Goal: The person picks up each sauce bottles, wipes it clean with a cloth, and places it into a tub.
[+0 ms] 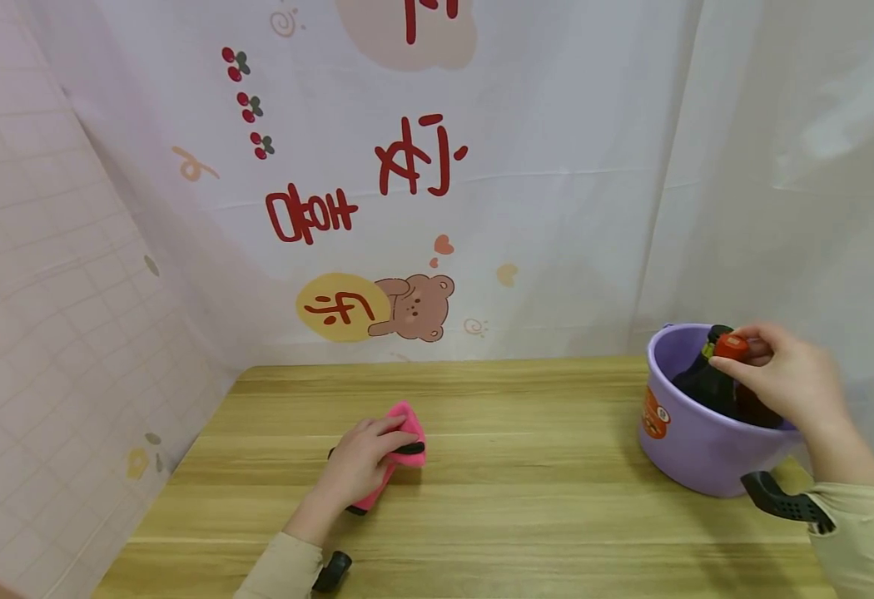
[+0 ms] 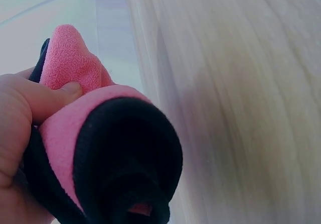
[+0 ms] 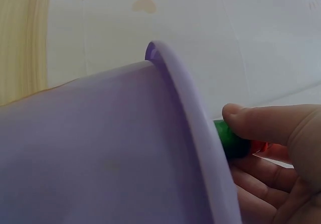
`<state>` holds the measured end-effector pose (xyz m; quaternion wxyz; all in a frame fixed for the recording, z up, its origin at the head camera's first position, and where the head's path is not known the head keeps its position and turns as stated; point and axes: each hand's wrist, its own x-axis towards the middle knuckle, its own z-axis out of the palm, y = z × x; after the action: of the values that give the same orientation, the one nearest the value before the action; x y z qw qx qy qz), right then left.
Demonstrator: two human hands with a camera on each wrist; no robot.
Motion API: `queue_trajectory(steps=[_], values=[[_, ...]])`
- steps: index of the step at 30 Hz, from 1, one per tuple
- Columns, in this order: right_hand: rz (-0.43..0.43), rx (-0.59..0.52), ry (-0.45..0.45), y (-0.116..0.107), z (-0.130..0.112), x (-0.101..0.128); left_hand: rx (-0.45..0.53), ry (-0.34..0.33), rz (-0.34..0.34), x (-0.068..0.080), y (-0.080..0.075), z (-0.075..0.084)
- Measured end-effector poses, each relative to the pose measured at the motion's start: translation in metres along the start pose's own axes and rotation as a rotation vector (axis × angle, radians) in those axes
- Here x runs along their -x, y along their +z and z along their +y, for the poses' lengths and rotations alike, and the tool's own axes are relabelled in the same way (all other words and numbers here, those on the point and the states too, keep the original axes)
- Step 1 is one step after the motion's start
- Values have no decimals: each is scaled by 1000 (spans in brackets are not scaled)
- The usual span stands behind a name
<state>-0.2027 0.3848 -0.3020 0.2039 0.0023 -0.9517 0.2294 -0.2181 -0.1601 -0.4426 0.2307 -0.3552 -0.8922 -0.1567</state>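
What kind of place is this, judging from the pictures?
Probably a makeshift recording corner set up indoors, not a real kitchen: a wooden table stands against a hung cartoon backdrop cloth with a bear, and a pink tile-patterned sheet covers the left side.

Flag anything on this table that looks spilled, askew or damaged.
Nothing is spilled or broken. The dark bottle leans tilted inside the purple bucket, gripped by the right hand. The left hand holds a crumpled pink cloth.

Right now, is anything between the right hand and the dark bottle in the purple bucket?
No. The right hand already grips the dark bottle at its red cap, inside the purple bucket. Nothing lies between them.
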Motion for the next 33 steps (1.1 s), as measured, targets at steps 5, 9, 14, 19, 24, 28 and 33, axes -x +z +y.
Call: queue_trajectory(steps=[5,9,14,19,24,28,33], values=[[-6,19,-2,2,2,3,-2,-15,-11,1,-1,0],[-8,19,13,2,2,5,1,-19,-15,1,-1,0],[-26,33,26,1,4,6,7,-7,6,0,0,0],[-47,41,22,-2,5,6,6,-8,4,-1,0,-2],[-45,37,10,-3,4,8,9,-37,-23,-3,-2,-3],[-14,19,-30,-3,-1,8,-5,-60,-47,-5,-2,-5],[62,16,-100,-4,-10,11,-21,-76,-77,-7,-1,-10]])
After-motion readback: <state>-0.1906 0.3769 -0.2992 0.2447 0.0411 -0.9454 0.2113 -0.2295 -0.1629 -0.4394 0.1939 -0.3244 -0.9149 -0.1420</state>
